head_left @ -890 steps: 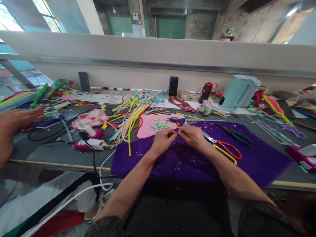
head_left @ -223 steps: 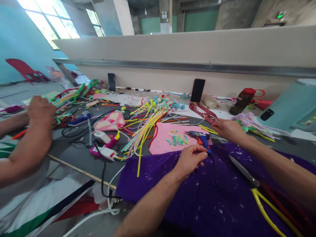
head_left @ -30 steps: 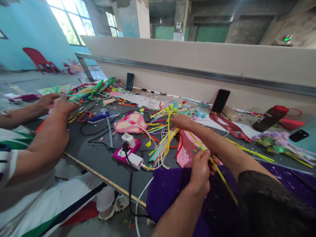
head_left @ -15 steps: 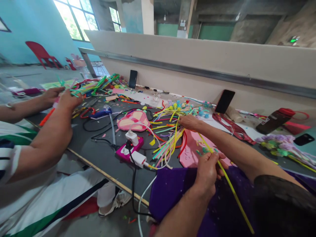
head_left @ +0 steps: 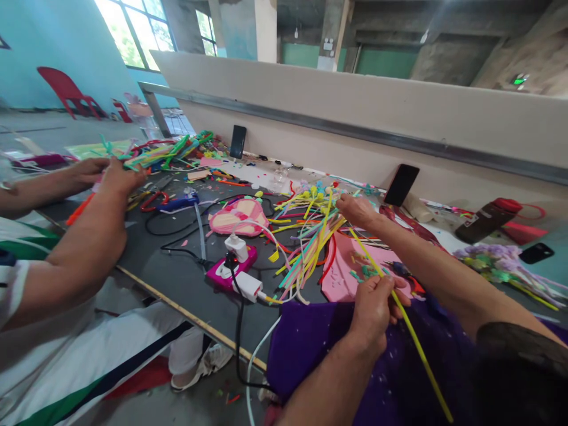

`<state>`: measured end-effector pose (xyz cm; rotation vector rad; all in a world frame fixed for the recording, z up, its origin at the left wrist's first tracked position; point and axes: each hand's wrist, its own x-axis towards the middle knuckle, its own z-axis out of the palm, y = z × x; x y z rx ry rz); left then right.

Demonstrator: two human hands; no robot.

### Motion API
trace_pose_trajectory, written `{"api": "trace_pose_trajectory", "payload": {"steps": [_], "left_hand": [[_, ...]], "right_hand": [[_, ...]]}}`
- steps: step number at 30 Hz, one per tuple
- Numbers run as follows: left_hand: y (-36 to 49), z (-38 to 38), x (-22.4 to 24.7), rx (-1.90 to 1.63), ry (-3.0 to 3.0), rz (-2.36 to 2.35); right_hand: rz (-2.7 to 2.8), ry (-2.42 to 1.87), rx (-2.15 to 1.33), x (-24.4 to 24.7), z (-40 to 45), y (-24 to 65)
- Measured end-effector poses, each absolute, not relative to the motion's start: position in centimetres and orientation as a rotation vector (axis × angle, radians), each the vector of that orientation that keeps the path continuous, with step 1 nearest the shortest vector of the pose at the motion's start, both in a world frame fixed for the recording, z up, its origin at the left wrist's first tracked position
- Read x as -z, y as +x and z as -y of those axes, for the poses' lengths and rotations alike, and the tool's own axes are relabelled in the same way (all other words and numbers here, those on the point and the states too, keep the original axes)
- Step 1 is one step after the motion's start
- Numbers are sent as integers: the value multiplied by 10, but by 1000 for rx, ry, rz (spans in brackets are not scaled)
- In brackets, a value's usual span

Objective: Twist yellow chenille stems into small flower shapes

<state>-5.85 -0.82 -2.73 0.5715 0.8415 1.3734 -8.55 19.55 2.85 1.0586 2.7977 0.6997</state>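
My left hand (head_left: 375, 305) is closed around a long yellow pipe cleaner (head_left: 419, 349), which slants down to the right over a dark purple cloth (head_left: 306, 343). Farther off, my right hand (head_left: 357, 211) reaches into a bunch of mixed pipe cleaners (head_left: 306, 260), its fingers pinched at their upper ends. The fingertips are partly hidden among the stems. Small fuzzy flowers (head_left: 317, 194), yellow and other colours, lie just beyond that hand. Under my forearm, pliers (head_left: 402, 269) and green scraps (head_left: 366, 272) rest on a pink sheet (head_left: 339, 266).
A magenta power strip (head_left: 215, 273) with plugs and cables sits left of the bunch, near a pink padded shape (head_left: 239, 217). A phone (head_left: 402, 184) leans on the back board; a bottle (head_left: 488, 220) lies right. At left, a co-worker's hands (head_left: 118, 177) hold pipe cleaners.
My right hand has shifted to the right, and the near bunch of pipe cleaners has moved with it. The pliers have come into view. My left hand keeps its yellow pipe cleaner.
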Motion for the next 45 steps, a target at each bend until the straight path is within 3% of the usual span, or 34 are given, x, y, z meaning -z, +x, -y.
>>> {"api": "trace_pose_trajectory", "payload": {"steps": [9,17,21,25,31,39,45], "left_hand": [[-58,9,27,-1362,559,-856],[-58,7,26,-1342,568,-875],[-58,7,26,-1340,547,-891],[-58,7,25,-1397,541,-873],[-57,7,26,-1372,526,-847],[-58,7,26,-1376,509,-857],[-58,9,25,-1366,518,-835]], "right_hand": [[-3106,1341,-465,-43,-214,-26],[-3243,1876,137,-43,-229,-7],[-3308,1996,241,-50,-227,-15],[-3448,1655,112,-54,-210,-38],[-3236,627,-231,-38,-171,-90],[-2879,481,-538,-11,-161,-129],[-3022,754,-567,-37,-175,-122]]}}
